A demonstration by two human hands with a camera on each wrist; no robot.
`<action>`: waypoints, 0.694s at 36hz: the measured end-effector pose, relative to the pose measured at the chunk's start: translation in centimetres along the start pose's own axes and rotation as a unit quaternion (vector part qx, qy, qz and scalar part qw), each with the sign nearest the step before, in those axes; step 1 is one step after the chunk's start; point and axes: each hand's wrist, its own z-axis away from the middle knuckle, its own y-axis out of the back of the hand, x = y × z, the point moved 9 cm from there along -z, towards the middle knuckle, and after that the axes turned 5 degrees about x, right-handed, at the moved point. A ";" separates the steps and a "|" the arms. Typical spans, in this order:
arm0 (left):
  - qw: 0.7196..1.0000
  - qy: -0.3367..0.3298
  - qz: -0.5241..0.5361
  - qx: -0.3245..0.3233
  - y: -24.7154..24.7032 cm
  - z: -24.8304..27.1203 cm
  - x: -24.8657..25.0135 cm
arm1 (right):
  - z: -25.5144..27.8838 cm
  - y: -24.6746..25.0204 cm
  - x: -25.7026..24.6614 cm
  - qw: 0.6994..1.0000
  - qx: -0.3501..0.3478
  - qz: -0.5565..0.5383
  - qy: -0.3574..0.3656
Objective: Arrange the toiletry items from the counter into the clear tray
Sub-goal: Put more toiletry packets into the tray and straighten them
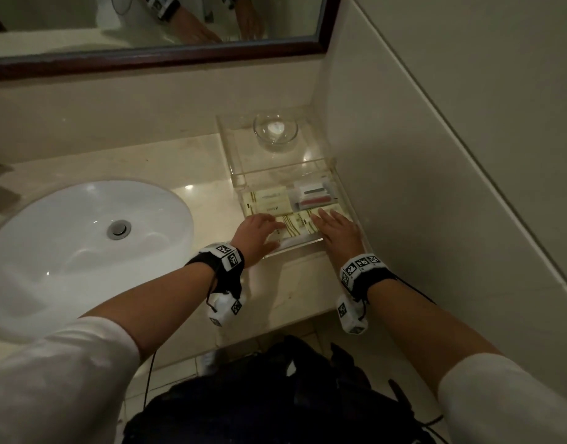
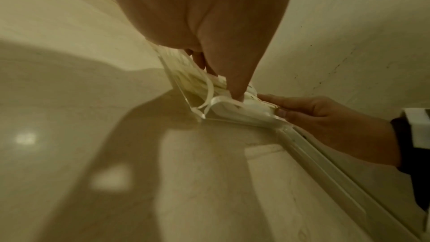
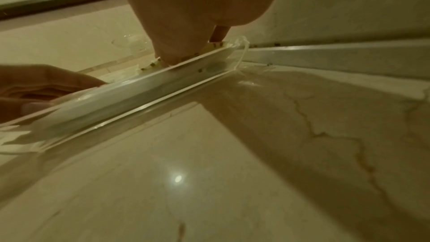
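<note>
mostly cream packets (image 1: 296, 226) in clear tray (image 1: 293, 246)

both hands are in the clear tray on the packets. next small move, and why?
Probably press the front cream packets flat and nudge them square against the near wall of the clear tray, then lift away. The left hand and right hand both rest on that front row with fingers extended, and in the left wrist view a white wrapper there looks rumpled. No loose items show on the counter.
</note>
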 end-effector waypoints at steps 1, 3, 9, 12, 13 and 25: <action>1.000 -0.002 -0.004 0.001 -0.1 0.1 0.0 | 0.0 0.1 0.0 1.000 0.008 -0.015 0.000; 1.000 -0.008 -0.007 0.008 -0.3 0.2 0.1 | 0.1 0.1 0.0 1.000 0.010 -0.025 -0.003; 0.998 -0.037 -0.023 0.042 -0.7 0.3 0.2 | 0.2 0.0 0.1 0.999 -0.017 -0.028 -0.025; 0.998 -0.042 -0.027 0.048 -0.8 0.2 0.2 | 0.2 0.0 0.1 0.999 -0.025 -0.033 -0.029; 0.998 -0.042 -0.028 0.046 -0.8 0.2 0.2 | 0.2 0.1 0.1 0.999 -0.029 -0.028 -0.031; 0.997 -0.055 -0.057 0.018 -0.9 0.2 0.4 | 0.1 -0.5 0.1 0.999 -0.029 -0.018 -0.039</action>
